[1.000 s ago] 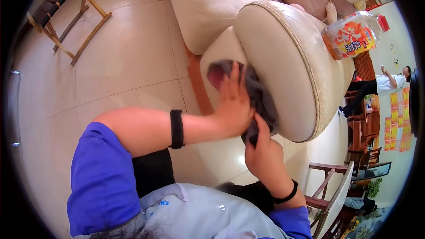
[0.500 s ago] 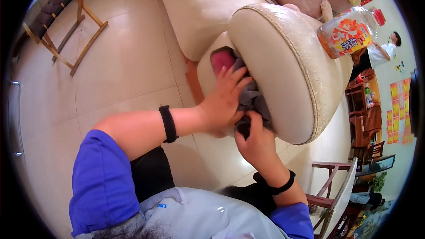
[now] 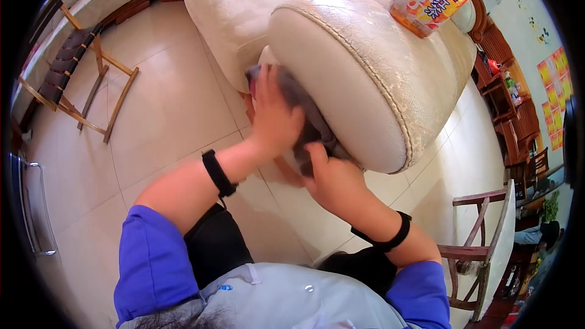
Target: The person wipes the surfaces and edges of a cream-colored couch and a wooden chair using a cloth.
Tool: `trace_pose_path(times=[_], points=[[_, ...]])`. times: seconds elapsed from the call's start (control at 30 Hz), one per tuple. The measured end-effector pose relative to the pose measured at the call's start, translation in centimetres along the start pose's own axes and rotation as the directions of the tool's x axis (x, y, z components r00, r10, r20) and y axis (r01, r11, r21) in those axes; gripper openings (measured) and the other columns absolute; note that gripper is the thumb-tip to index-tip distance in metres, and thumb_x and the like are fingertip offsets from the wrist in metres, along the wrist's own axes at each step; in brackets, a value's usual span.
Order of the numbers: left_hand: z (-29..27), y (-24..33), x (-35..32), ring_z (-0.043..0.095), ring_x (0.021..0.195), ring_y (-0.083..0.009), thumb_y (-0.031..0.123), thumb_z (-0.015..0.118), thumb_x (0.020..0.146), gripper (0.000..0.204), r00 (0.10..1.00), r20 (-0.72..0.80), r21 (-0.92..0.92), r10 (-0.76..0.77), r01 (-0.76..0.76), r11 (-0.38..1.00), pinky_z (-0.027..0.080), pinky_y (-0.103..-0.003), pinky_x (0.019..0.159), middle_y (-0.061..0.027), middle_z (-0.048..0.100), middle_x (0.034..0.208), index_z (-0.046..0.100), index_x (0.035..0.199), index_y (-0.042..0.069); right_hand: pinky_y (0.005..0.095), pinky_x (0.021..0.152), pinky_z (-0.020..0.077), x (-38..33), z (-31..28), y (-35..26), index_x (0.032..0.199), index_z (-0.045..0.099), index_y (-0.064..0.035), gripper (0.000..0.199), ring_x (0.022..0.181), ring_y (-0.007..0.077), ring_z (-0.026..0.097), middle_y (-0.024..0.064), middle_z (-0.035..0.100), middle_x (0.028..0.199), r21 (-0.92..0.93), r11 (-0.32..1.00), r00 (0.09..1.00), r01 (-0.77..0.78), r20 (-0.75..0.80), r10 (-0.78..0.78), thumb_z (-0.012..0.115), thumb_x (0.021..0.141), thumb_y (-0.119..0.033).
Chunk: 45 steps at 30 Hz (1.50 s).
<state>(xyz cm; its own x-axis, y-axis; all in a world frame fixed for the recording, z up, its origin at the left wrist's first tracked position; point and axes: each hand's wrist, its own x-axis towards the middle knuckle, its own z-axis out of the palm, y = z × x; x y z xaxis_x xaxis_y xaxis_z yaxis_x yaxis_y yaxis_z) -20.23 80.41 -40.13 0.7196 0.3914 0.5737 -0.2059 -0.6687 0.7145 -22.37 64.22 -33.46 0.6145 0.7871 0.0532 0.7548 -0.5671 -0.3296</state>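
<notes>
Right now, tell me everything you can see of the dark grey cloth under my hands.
The dark grey, soft-looking cloth is creased and bunched, with darker folds toward its lower end. It runs slantwise along the left edge of the rounded, cream padded sofa arm, seemingly against it. Your left hand lies palm down over its upper part; your right hand has its thumb at the lower part. A pinkish sliver shows at its upper left; I can't tell whether it belongs to the cloth.
</notes>
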Motion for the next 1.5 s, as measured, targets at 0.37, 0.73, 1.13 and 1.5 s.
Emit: trace_pose_path(times=[0.37,0.73,1.13,1.5], points=[[-0.9,8.1,-7.1,0.013,0.127,-0.0524,0.008,0.052,0.069,0.075,0.905,0.425,-0.177,0.003,0.08,0.981,0.015,-0.052,0.107,-0.0334,0.003,0.141,0.017,0.13,-0.019,0.0418,0.051,0.0482,-2.9,-2.6,1.5,0.07,0.062,-0.0042,0.011,0.056,0.0333,0.06,0.0143,0.06,0.061,-0.246,0.969,0.977,-0.023,0.198,0.074,0.06,0.069,-0.015],[-2.3,4.0,-4.4,0.013,0.134,-0.0397,0.009,0.058,0.065,0.083,0.898,0.425,0.0,0.114,-0.126,0.992,0.012,-0.048,0.108,-0.0258,0.01,0.144,0.017,0.136,-0.009,0.0411,0.05,0.0473,-0.9,0.6,0.5,0.071,0.062,-0.0038,0.015,0.052,0.0326,0.059,0.0142,0.058,0.056,-0.245,0.968,0.999,-0.045,0.005,0.048,0.067,0.066,-0.017],[-0.4,-4.3,-0.4,0.018,0.131,-0.0415,0.011,0.052,0.077,0.078,0.992,0.056,0.012,-0.113,0.112,0.994,0.022,-0.041,0.107,-0.0281,0.013,0.142,0.006,0.137,-0.007,0.0446,0.049,0.0457,2.8,4.7,-0.9,0.114,0.044,-0.0045,0.041,0.055,0.0366,0.058,0.0187,0.059,0.065,0.026,0.999,0.999,0.031,-0.03,-0.031,0.061,0.079,-0.017],[0.2,-4.0,-2.6,0.051,0.105,-0.0274,0.03,0.027,0.093,0.046,0.501,0.429,-0.513,-0.752,0.82,0.254,0.043,-0.037,0.088,-0.0174,0.049,0.119,0.03,0.128,0.0,0.0442,0.061,0.0475,1.5,5.7,0.2,0.117,0.043,-0.006,0.042,0.069,0.0352,0.06,0.0182,0.061,0.078,-0.058,0.998,0.988,-0.002,0.157,0.011,0.057,0.077,-0.008]])
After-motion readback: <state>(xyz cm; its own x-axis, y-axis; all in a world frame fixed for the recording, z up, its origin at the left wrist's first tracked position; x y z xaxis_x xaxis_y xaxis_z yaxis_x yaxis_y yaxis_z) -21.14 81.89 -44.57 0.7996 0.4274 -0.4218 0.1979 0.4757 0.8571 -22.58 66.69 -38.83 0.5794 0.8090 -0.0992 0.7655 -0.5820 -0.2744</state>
